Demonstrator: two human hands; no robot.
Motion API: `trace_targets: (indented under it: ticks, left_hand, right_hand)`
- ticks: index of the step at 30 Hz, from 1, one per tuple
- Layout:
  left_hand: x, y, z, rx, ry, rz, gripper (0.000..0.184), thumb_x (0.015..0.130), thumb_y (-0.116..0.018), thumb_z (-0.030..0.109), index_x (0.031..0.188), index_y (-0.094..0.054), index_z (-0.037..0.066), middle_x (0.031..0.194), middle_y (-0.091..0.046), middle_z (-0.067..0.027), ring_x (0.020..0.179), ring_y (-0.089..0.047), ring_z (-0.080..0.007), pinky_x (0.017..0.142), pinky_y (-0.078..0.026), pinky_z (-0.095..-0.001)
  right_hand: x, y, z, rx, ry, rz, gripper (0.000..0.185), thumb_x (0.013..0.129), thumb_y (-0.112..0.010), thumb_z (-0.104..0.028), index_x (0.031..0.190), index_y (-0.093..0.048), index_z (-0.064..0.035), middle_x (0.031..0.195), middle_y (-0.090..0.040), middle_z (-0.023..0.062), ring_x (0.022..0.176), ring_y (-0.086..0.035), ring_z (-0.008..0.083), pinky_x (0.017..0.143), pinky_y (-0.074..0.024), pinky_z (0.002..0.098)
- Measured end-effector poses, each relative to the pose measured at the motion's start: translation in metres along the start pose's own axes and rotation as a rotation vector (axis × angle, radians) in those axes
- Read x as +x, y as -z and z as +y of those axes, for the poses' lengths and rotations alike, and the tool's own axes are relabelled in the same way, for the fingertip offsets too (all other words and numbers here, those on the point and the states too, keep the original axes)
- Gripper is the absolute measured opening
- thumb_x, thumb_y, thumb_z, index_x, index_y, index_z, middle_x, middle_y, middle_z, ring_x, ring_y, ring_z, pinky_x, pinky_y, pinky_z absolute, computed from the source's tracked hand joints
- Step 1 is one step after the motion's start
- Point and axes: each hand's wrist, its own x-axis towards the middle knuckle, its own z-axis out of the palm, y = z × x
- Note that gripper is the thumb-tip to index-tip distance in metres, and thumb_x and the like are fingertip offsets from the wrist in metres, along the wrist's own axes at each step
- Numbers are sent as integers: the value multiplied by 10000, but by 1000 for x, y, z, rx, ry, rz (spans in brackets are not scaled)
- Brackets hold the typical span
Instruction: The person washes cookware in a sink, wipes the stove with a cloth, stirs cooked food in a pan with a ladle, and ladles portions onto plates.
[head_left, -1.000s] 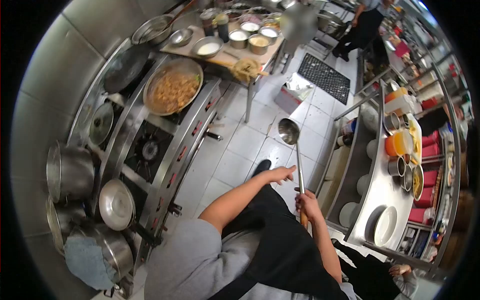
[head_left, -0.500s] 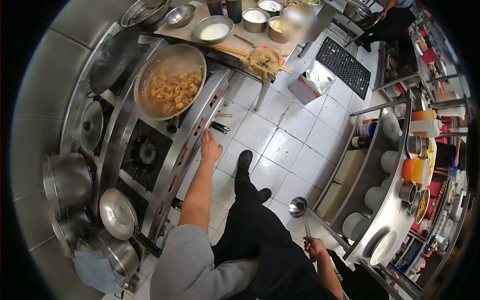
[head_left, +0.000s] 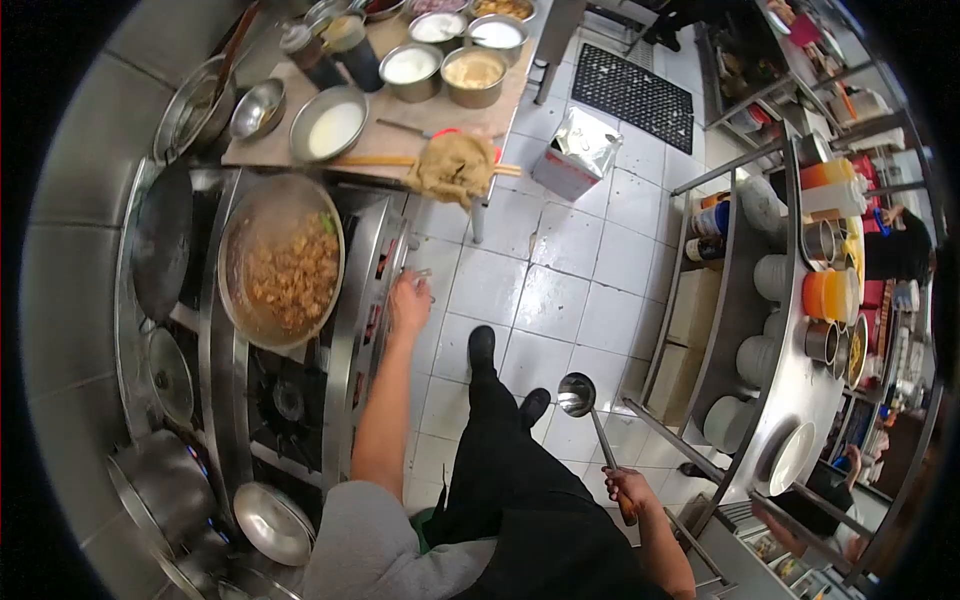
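My right hand [head_left: 630,486] is closed around the wooden handle of a metal ladle [head_left: 577,395], its bowl held out over the floor. At the stove's front edge, the curled fingers of my left hand [head_left: 410,302] are on a burner knob, which they mostly cover. A large steaming pan [head_left: 228,290] sits on the stove near that hand, with browned chunks of food [head_left: 290,275] and a bit of green inside.
Left of the pan is a dark wok [head_left: 162,240]. Beyond it, a side table [head_left: 265,160] carries bowls, bottles and a bunched cloth [head_left: 452,168]. A foil-topped box [head_left: 578,155] is on the floor; a steel shelf [head_left: 775,425] with plates is at right.
My left hand has gone from flat fingers beside the knobs to curled over one. The ladle is still in my right hand, raised slightly. The view has shifted, revealing more of the side table.
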Motion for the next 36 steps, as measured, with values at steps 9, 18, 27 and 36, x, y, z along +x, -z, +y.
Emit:
trace_targets:
  ticks: [9, 18, 27, 36]
  left_hand:
    - [141, 60, 199, 343, -489, 262, 400, 857, -681, 250, 1177, -607, 23, 1127, -621, -216, 1068, -580, -364, 966, -401, -476]
    - [5, 195, 273, -841, -536, 103, 211, 935, -632, 172, 1066, -585, 13, 894, -640, -67, 835, -610, -168, 737, -469, -316]
    - [-175, 209, 226, -1637, -735, -59, 614, 986, -476, 490, 1461, -380, 112, 1487, -428, -90, 1359, -429, -271, 1132, -363, -465]
    - [-342, 73, 92, -2235, 165, -298, 649, 973, -469, 532, 1438, -437, 81, 1458, -476, -135, 1348, -448, -315, 1154, -335, -497]
  right_hand:
    - [-11, -42, -35, -51, 84, -38, 134, 920, -643, -139, 890, -587, -21, 688, -546, 29, 517, -495, 119, 476, -447, 274]
    - [-18, -6, -45, 31, 168, -55, 186, 913, -618, -81, 1063, -590, 26, 699, -523, 31, 547, -479, 117, 488, -442, 261]
    - [-8, 60, -38, -36, 151, -27, 167, 916, -616, -96, 1046, -587, 4, 693, -506, 27, 540, -457, 119, 472, -411, 265]
    - [-5, 90, -19, -240, 124, 7, 162, 937, -586, -91, 1025, -607, 43, 699, -528, 44, 548, -484, 140, 476, -432, 280]
